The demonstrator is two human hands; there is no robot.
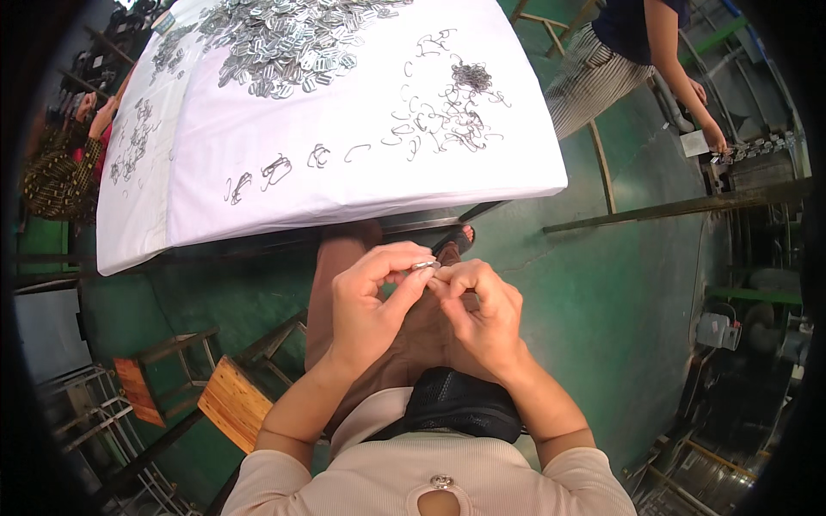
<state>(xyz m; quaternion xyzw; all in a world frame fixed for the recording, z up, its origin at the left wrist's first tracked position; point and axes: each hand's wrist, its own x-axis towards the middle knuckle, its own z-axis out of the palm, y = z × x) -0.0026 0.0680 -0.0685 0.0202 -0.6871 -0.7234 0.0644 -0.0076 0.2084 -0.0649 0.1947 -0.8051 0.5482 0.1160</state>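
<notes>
Above my lap, just off the table's near edge, both hands meet fingertip to fingertip. My left hand (372, 297) pinches a small silvery metal piece (423, 265), seen nearly edge-on. My right hand (486, 310) is closed, thumb and fingers pressed together against the right end of that piece; whatever lies between them is hidden. On the white-covered table (370, 185) lie a big heap of flat slotted metal buckles (284, 52) and a scatter of thin curved dark wire pieces (447, 120). Small clusters of wire pieces (277, 170) lie nearer the edge.
At the left another person (64, 172) sits by the table. At the right a person in striped trousers (594, 77) reaches toward metal parts on a rack (757, 150). Wooden stools (232, 400) stand at the lower left on the green floor. A dark bar (680, 206) crosses at the right.
</notes>
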